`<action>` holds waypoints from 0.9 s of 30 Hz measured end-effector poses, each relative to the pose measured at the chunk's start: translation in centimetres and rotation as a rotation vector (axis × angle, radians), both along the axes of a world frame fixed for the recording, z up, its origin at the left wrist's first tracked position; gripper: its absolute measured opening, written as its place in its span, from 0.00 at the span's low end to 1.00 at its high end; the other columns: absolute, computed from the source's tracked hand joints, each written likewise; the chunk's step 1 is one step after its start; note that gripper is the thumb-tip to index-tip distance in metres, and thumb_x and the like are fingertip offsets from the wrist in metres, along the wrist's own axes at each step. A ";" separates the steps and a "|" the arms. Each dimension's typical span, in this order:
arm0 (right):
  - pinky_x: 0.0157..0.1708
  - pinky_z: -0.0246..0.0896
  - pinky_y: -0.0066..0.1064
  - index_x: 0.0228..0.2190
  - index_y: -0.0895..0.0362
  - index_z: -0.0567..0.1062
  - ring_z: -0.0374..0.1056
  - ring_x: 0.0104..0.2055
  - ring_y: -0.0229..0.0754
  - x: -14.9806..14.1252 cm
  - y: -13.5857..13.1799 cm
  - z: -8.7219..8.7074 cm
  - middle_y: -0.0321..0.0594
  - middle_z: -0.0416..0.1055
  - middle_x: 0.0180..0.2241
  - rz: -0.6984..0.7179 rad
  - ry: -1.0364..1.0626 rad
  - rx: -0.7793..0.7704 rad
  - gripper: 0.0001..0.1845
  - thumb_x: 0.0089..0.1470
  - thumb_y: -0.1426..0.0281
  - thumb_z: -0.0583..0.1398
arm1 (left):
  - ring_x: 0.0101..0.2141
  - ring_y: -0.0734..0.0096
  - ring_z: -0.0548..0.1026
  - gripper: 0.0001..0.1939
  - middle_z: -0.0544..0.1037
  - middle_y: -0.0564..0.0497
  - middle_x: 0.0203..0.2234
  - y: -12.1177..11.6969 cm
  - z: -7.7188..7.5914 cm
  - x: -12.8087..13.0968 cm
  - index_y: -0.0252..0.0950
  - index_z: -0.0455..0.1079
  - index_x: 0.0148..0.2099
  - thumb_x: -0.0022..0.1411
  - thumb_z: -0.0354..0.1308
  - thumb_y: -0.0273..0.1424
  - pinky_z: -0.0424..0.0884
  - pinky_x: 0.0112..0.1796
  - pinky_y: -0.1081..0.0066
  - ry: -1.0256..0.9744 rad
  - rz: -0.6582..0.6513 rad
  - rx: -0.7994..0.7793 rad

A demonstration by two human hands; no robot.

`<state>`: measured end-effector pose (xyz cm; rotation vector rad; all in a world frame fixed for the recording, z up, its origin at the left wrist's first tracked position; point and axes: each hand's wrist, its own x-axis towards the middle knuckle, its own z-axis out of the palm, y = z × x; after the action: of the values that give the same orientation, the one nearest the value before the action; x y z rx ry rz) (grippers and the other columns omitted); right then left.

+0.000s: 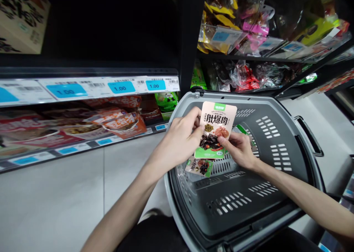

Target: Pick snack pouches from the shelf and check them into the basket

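Observation:
Over a grey shopping basket (279, 134), a pink and green snack packet (214, 134) is held upright with its printed front towards me. My left hand (186, 134) pinches its left edge between thumb and fingers. On the right edge, my right hand (239, 148) grips it with the thumb across the front. Whether other packets sit behind it in my hands is hidden. Lower down in the basket, a second snack packet (199, 166) of similar print shows below it. Part of a green packet (245, 131) shows behind my right hand.
At left, a shelf with blue price labels (121, 87) runs above several bagged foods, including an orange bag (124, 123). To the right, a dark rack holds yellow packets (221, 16) and a red packet (247, 78). Pale tiled floor (83, 193) lies below.

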<state>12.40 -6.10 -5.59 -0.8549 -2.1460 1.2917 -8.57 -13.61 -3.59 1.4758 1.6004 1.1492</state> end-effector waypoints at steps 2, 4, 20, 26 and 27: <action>0.33 0.71 0.29 0.40 0.59 0.84 0.75 0.33 0.40 0.0 0.0 0.0 0.40 0.82 0.35 -0.002 -0.006 -0.003 0.17 0.63 0.59 0.62 | 0.35 0.63 0.74 0.05 0.74 0.52 0.31 0.0 0.0 0.0 0.40 0.59 0.36 0.67 0.51 0.27 0.71 0.37 0.61 -0.005 0.001 0.005; 0.33 0.71 0.29 0.40 0.59 0.84 0.75 0.34 0.40 0.1 0.1 -0.1 0.40 0.82 0.35 -0.003 -0.011 0.001 0.17 0.63 0.59 0.62 | 0.35 0.63 0.75 0.05 0.75 0.52 0.31 0.1 0.0 0.0 0.40 0.60 0.37 0.67 0.51 0.27 0.71 0.37 0.61 0.004 -0.002 0.013; 0.34 0.71 0.30 0.39 0.58 0.83 0.74 0.35 0.41 0.5 0.5 -0.8 0.40 0.81 0.35 -0.049 0.001 -0.004 0.17 0.63 0.58 0.62 | 0.41 0.61 0.78 0.08 0.79 0.49 0.39 0.1 0.0 0.4 0.41 0.64 0.50 0.69 0.53 0.29 0.74 0.44 0.58 0.021 0.025 0.029; 0.31 0.68 0.28 0.37 0.58 0.83 0.72 0.32 0.39 0.4 0.5 -0.6 0.39 0.80 0.32 -0.055 -0.002 -0.005 0.17 0.63 0.58 0.62 | 0.41 0.61 0.78 0.10 0.79 0.50 0.37 0.2 -0.2 0.5 0.41 0.64 0.51 0.68 0.54 0.27 0.75 0.46 0.57 -0.008 0.043 0.037; 0.31 0.68 0.28 0.38 0.58 0.83 0.72 0.32 0.38 0.3 0.5 -0.6 0.39 0.80 0.33 -0.051 0.001 -0.007 0.17 0.63 0.58 0.62 | 0.41 0.61 0.78 0.11 0.79 0.50 0.37 0.2 -0.3 0.5 0.41 0.64 0.51 0.68 0.54 0.27 0.76 0.46 0.57 -0.011 0.044 0.037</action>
<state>12.73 -5.63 -6.14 -0.9051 -2.1062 1.2751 -8.07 -13.40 -3.89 1.4612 1.6200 1.2153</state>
